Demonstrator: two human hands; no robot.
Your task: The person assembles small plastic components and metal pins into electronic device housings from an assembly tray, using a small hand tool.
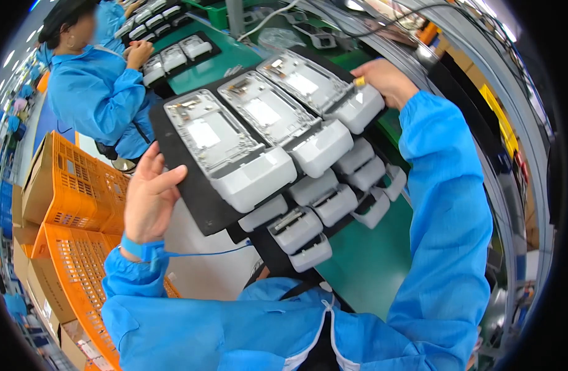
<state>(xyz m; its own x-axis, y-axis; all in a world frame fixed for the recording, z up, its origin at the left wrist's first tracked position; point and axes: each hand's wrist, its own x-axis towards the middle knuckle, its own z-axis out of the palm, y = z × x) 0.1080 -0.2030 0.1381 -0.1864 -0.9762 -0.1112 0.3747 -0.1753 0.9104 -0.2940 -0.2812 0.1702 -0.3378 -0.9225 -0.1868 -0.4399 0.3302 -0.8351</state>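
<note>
A black foam tray (194, 201) carries three light-grey plastic housings (219, 133) side by side, their open insides facing up. Gripping its left edge is my left hand (151, 195), the thumb near the top face and the fingers along the rim. My right hand (384, 80) is closed at the far right corner, beside the end of the rightmost housing, with a small yellow piece (359, 81) by the fingertips. Tilted, the tray hangs over more grey housings (336, 204), which it partly hides. A blue wrist strap with a cord circles my left wrist.
Beneath lies a green bench top (364, 260). Orange crates (86, 191) and cardboard boxes stand at my left. A co-worker in blue (101, 93) works at the far left, near another black tray of housings (179, 59). Metal rails and cables run along the right.
</note>
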